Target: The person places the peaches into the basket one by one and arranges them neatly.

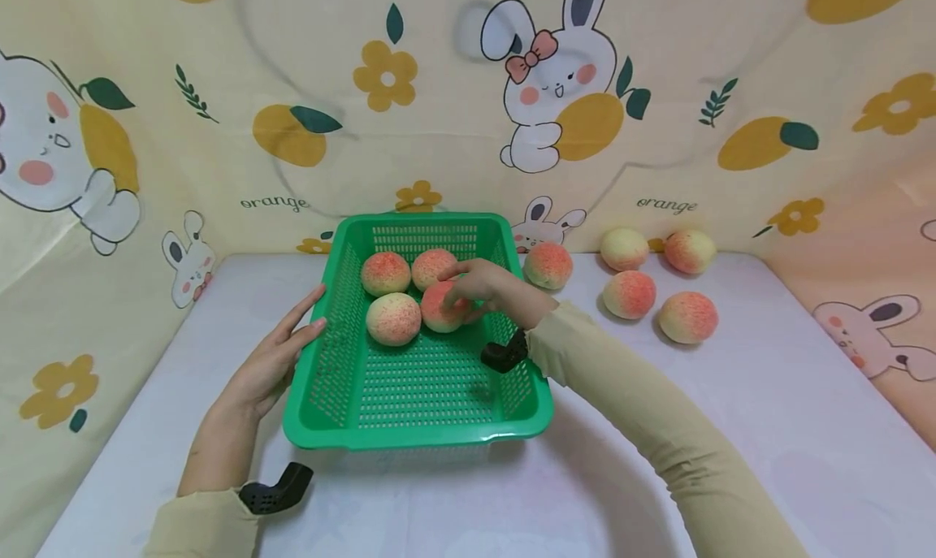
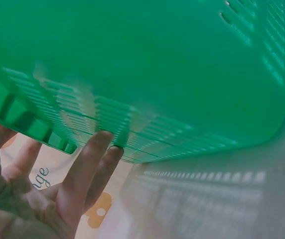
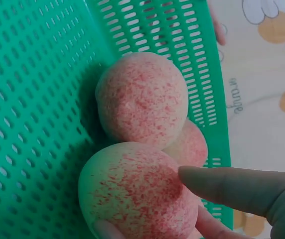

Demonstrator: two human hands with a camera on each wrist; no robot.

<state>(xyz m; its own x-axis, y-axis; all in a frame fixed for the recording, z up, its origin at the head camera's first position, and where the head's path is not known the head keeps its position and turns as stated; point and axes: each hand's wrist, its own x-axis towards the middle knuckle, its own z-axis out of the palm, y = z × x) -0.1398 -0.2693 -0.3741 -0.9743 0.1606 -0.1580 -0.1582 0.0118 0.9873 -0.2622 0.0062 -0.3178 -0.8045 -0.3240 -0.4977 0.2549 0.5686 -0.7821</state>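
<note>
Peaches fill the far half of the green basket (image 1: pixel 409 395) — four in all, the newest peach (image 1: pixel 442 308) at the cluster's 4 o'clock, gripped by the right hand (image 1: pixel 478 286) with fingers curled round it. Left hand (image 1: pixel 281 351), fingers straight, steadies the basket's 9 o'clock wall. Five loose peaches (image 1: pixel 630 293) wait on the table (image 1: pixel 768 428) at 2 o'clock — roughly halfway, I judge.

Basket (image 1: pixel 409 428) front half free (peaches (image 1: pixel 395 318) behind)

Word "orange" printed twice on backdrop cloth (image 1: pixel 453 136): once left of centre, above the basket's left corner, once right of centre above the loose peaches. Left wrist view, lower left: partial "nge". Right wrist view, right edge: letters, sideways, blurred.
</note>
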